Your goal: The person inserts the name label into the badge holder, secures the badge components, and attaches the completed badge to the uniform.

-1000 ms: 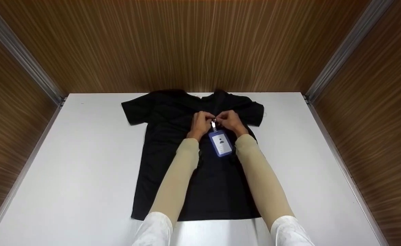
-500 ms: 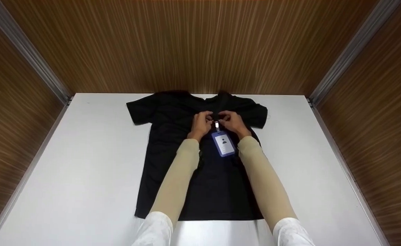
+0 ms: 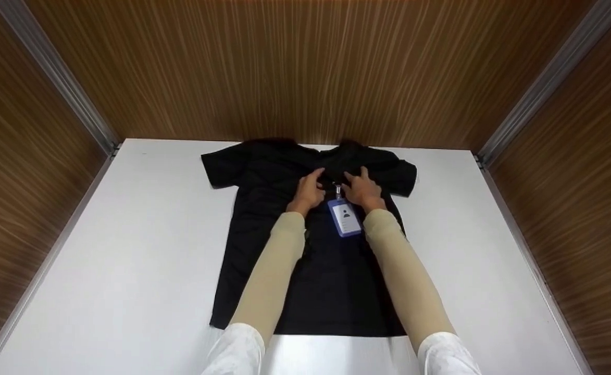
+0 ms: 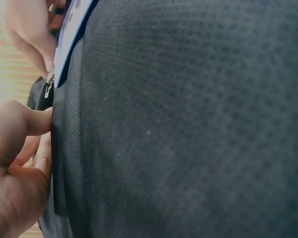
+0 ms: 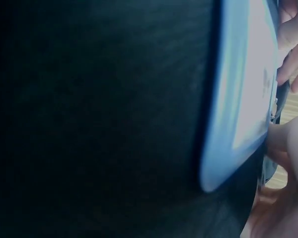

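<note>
A black short-sleeved T-shirt (image 3: 315, 291) lies spread on the white table. On its chest rests a blue-framed ID badge (image 3: 346, 217), tilted slightly, with a metal clip (image 3: 338, 190) at its top end. My left hand (image 3: 308, 191) touches the shirt just left of the clip, index finger stretched forward. To the right of the clip, my right hand (image 3: 362, 190) rests on the cloth with its fingers spread. In the left wrist view the left thumb (image 4: 38, 121) lies against the fabric, near the clip (image 4: 48, 88). The badge (image 5: 238, 134) fills part of the right wrist view.
The white table (image 3: 128, 250) extends to both sides of the shirt. A wood-grain panel (image 3: 305, 73) rises behind it, with another side panel (image 3: 576, 177) on the right. Metal corner posts (image 3: 58, 75) join the panels.
Both hands have let go of the clip area they were pinching, and their fingers have straightened and spread apart onto the shirt. The badge stays on the chest. The head view has shifted slightly.
</note>
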A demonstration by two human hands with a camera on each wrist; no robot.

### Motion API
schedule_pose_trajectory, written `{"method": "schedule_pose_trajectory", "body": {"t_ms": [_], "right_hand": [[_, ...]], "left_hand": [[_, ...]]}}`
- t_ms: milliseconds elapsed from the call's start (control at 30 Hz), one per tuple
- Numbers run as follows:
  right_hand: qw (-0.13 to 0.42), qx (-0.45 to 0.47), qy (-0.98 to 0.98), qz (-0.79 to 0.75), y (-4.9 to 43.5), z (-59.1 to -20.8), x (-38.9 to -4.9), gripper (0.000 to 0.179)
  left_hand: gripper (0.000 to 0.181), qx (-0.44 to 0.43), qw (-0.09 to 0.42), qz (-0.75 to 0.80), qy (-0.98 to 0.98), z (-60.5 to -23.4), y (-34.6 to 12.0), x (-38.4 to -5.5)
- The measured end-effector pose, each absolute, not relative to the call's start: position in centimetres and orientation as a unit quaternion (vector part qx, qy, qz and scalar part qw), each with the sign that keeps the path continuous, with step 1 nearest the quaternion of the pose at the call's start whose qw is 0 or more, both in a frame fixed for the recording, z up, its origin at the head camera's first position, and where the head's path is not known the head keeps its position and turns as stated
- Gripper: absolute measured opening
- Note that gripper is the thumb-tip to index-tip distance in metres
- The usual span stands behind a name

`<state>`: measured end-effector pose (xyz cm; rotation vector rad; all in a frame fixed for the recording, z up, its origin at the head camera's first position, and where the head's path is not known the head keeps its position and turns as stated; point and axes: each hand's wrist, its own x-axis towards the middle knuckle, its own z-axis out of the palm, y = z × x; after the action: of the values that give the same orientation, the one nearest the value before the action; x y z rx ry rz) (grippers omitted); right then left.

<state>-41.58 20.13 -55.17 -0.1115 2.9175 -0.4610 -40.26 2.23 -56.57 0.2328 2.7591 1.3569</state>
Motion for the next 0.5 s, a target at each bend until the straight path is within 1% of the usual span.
{"method": "schedule_pose_trajectory", "body": {"t_ms": [100,333,500], "right_hand": [[0.104,-0.014,0.985,-0.134,20.26,-55.06,-41.57,0.058],[0.094,0.019,0.987,-0.129,20.22,-55.22,-41.57,0.059],[0.084,0.012,0.986,-0.147,20.56,-55.40,-41.46,0.057]], "left_hand": [[0.067,0.087,0.043,0.431,0.897,-56.36,2.22,-40.30],[0.050,0.114,0.085,0.383,0.913,-56.07,1.90,-40.24],[0.047,0.121,0.077,0.381,0.913,-56.36,1.58,-40.27]]}}
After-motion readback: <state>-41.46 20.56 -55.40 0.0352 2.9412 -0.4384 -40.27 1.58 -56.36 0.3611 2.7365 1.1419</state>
